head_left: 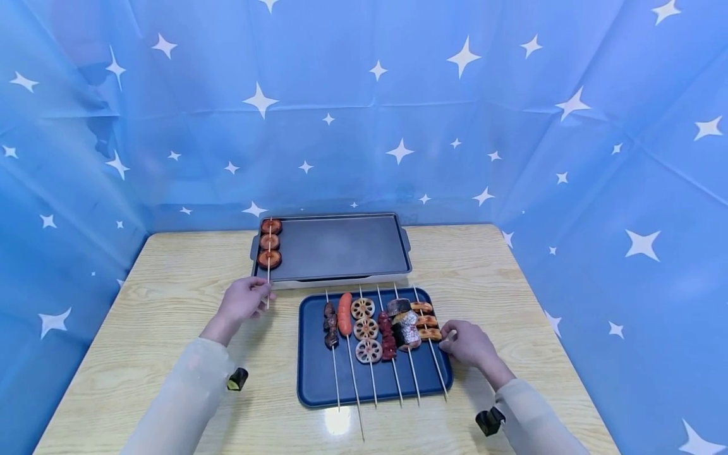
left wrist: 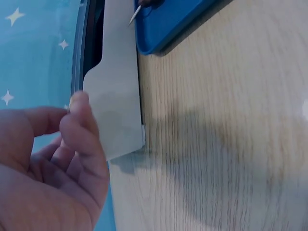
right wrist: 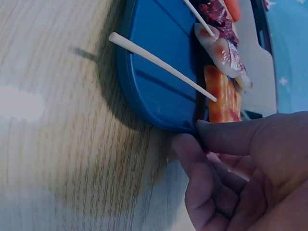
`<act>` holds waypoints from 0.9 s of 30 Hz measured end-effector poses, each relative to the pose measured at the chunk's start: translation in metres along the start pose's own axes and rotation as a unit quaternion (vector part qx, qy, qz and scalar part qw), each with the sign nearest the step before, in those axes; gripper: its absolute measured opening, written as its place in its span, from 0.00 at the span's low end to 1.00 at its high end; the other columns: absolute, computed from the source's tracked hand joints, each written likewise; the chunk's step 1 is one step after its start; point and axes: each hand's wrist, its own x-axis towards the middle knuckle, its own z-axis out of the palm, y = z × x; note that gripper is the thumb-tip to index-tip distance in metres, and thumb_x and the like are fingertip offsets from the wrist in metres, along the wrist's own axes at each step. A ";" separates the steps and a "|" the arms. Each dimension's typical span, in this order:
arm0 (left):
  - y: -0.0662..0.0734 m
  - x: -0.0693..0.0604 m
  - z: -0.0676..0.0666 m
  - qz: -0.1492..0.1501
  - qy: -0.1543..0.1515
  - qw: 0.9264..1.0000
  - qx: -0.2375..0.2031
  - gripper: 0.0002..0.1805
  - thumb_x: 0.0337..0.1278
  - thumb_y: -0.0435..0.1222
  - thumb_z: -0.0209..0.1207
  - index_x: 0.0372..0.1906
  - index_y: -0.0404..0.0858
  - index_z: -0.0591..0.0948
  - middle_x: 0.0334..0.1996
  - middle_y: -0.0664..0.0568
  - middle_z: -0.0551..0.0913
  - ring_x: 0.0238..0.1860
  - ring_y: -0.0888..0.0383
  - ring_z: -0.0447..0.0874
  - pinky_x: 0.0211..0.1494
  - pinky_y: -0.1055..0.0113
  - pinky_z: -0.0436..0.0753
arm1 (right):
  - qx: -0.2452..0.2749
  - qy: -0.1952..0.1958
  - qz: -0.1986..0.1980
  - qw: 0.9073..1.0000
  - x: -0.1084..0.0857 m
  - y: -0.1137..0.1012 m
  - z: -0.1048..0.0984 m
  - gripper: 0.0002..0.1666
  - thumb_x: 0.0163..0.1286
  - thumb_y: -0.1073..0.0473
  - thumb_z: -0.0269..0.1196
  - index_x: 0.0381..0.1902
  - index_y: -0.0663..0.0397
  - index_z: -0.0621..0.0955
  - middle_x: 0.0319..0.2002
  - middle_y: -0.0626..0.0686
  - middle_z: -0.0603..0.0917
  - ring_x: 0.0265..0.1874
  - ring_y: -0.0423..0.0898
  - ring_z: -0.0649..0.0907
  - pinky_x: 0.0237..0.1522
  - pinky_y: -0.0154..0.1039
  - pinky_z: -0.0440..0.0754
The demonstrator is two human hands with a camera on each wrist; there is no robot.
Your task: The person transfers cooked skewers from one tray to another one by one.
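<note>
At the left end of the grill pan (head_left: 341,243), a skewer of round browned slices (head_left: 269,242) lies with its stick jutting over the front edge. My left hand (head_left: 244,300) pinches that stick near its lower end; in the left wrist view the hand (left wrist: 62,168) has thumb and forefinger tips together. On the right, my right hand (head_left: 469,344) holds the rim of the blue tray (head_left: 315,385) between thumb and forefinger, as the right wrist view also shows. Nearest to it on the tray is a skewer of grilled orange-brown pieces (head_left: 428,321).
Other skewers lie side by side on the tray: dark meat (head_left: 330,325), a sausage (head_left: 344,314), lotus root slices (head_left: 366,328), red meat (head_left: 387,336) and silvery-skinned pieces (head_left: 406,325). Their sticks overhang its front edge. A starry blue curtain (head_left: 352,126) surrounds the wooden table (head_left: 170,284).
</note>
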 end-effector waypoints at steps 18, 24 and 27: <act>0.001 -0.004 -0.006 -0.025 -0.036 0.998 -0.046 0.22 0.72 0.42 0.47 0.61 0.32 0.73 0.50 0.42 0.84 0.33 0.62 0.78 0.37 0.66 0.78 | 0.029 -0.012 0.006 1.000 0.001 0.000 0.000 0.05 0.61 0.61 0.64 0.34 0.55 0.79 0.24 0.49 0.81 0.22 0.43 0.78 0.26 0.37 0.70; -0.001 -0.009 -0.006 -0.017 -0.045 0.997 -0.060 0.21 0.71 0.41 0.49 0.59 0.29 0.74 0.51 0.41 0.82 0.31 0.63 0.79 0.36 0.65 0.81 | 0.035 -0.013 0.013 0.999 0.001 -0.001 0.000 0.04 0.61 0.61 0.64 0.33 0.55 0.79 0.23 0.49 0.81 0.21 0.42 0.79 0.25 0.37 0.70; -0.002 -0.014 -0.006 -0.012 -0.050 0.996 -0.071 0.20 0.70 0.38 0.50 0.57 0.28 0.74 0.49 0.40 0.82 0.29 0.64 0.80 0.35 0.66 0.82 | 0.035 -0.015 0.014 0.999 0.001 -0.001 -0.001 0.05 0.61 0.61 0.64 0.33 0.55 0.79 0.24 0.49 0.81 0.21 0.42 0.79 0.25 0.37 0.71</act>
